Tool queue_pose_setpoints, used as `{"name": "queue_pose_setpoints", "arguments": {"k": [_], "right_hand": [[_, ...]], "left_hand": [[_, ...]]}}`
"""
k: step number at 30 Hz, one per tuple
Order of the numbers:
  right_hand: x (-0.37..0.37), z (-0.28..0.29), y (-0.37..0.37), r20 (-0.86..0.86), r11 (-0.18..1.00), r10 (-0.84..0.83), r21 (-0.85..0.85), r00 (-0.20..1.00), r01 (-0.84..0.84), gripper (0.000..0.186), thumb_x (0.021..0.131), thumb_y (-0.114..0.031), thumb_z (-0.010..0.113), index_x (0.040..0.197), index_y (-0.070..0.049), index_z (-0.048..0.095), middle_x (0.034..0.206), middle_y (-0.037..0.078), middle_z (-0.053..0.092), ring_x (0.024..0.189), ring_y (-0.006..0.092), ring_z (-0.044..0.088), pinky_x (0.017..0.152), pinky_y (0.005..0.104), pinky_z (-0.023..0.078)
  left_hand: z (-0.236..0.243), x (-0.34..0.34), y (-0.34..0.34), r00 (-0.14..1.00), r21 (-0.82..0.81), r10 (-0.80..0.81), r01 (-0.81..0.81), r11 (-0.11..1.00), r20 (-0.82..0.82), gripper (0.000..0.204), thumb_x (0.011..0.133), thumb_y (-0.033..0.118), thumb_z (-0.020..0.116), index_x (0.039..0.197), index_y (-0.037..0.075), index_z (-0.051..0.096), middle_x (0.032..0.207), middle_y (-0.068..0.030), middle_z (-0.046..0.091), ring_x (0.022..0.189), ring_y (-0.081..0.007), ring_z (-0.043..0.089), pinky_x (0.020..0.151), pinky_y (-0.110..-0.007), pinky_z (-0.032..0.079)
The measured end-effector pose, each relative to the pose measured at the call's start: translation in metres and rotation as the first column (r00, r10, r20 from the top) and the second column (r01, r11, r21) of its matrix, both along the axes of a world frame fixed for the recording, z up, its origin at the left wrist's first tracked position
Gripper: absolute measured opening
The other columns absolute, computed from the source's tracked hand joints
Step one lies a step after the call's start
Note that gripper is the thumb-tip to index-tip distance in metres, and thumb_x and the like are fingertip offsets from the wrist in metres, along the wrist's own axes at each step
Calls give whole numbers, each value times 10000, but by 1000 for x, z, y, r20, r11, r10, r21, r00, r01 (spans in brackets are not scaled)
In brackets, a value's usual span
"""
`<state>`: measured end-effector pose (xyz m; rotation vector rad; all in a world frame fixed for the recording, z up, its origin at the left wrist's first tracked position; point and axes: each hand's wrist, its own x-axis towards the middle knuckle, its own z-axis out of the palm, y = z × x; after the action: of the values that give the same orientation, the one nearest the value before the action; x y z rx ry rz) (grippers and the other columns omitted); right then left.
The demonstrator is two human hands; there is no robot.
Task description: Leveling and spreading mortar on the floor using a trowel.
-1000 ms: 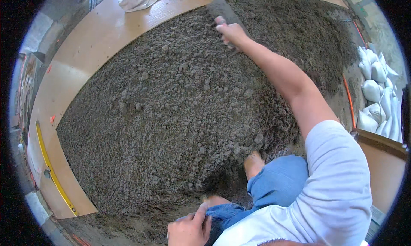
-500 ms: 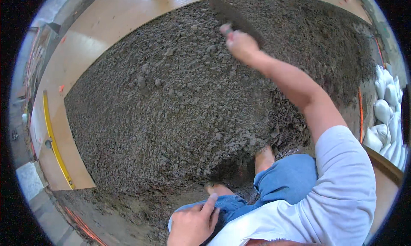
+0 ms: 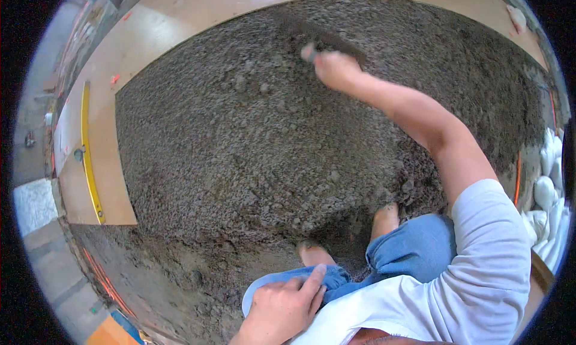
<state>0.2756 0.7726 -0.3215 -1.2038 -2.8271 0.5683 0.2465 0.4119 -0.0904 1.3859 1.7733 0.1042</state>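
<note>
A flat, dark rectangular-bladed trowel is at the far part of a broad bed of crumbly grey-brown damp material, its long axis slanting from far left to nearer right across that bed. Bulging white bags, their contents hidden, are piled right of the bed. The right hand has its fingers clenched round the handle, the blade just beyond them, while the left hand, free of any tool, rests on a blue denim trouser leg at the bed's near side.

Grey-brown mix, yellow level, blue jeans
</note>
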Motion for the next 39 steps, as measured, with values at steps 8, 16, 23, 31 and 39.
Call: {"name": "queue_pose_setpoints", "arguments": {"k": [8, 16, 23, 31, 39], "right_hand": [[-108, 26, -49, -341, 954, 66, -254, 938, -160, 426, 804, -394, 552, 778, 23, 637, 823, 251, 652, 839, 394, 641, 770, 466, 494], [-182, 19, -6, -204, 656, -403, -744, 892, 126, 352, 843, -348, 527, 919, -17, 619, 674, 109, 628, 514, 212, 610, 483, 378, 514], [-106, -4, 10, -288, 820, -344, -555, 894, 137, 391, 770, -379, 594, 705, 3, 646, 637, 99, 630, 565, 202, 621, 528, 343, 488], [-60, 1, 67, -246, 678, -456, -719, 855, 154, 377, 746, -385, 673, 645, -29, 603, 568, 69, 576, 440, 153, 548, 433, 333, 472], [-84, -7, 20, -347, 526, -646, -848, 680, 68, 404, 773, -419, 648, 662, -35, 597, 628, 74, 606, 520, 188, 575, 518, 359, 463]], "left_hand": [[-1, 3, -10, 999, 5, 44, -44, 999, 28, 372, 874, 253, 576, 1209, 90, 579, 749, -183, 632, 603, -354, 615, 562, -446, 498], [-3, 2, -22, 992, 51, 120, -122, 991, 48, 380, 870, 251, 575, 1215, 90, 577, 707, -196, 621, 628, -362, 617, 586, -449, 500], [-6, -10, -26, 985, -12, 150, -150, 989, 90, 380, 867, 250, 579, 1210, 86, 584, 742, -211, 634, 616, -366, 616, 590, -448, 505], [-5, -12, -8, 997, 15, 41, -42, 999, 65, 370, 863, 249, 585, 1193, 84, 597, 769, -204, 644, 616, -365, 618, 580, -441, 508], [1, -5, 13, 997, -69, -17, 22, 997, 75, 366, 866, 245, 572, 1189, 75, 597, 759, -199, 638, 632, -356, 622, 593, -447, 503]]}}
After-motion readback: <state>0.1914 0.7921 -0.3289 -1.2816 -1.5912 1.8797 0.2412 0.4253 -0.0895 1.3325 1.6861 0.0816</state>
